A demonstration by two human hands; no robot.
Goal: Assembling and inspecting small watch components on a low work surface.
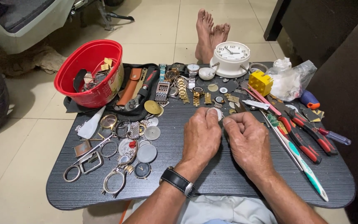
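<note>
Head view shows your left hand (201, 135) pinching a small round watch case (215, 113) at centre frame, fingers closed on its rim, held just above the dark desk (228, 178). Your right hand (248, 141) sits just beside it, thumb and forefinger pressed together at the tip; whether they hold a tiny part or tool, I cannot tell. The case looks bare of strap, so by my judgement you are mid-way through work on it, with nothing yet set back together; how much is left cannot be read from this angle.

At upper left of the frame, the red bowl (88, 72) leans on the desk and holds a jumble of straps, small boxes and metal bits. At upper right, a clear plastic bag (293, 81) holds white wadding. Near top centre, a small white dish (206, 73) sits beside the white alarm clock (230, 58); its contents are too small to tell.
</note>
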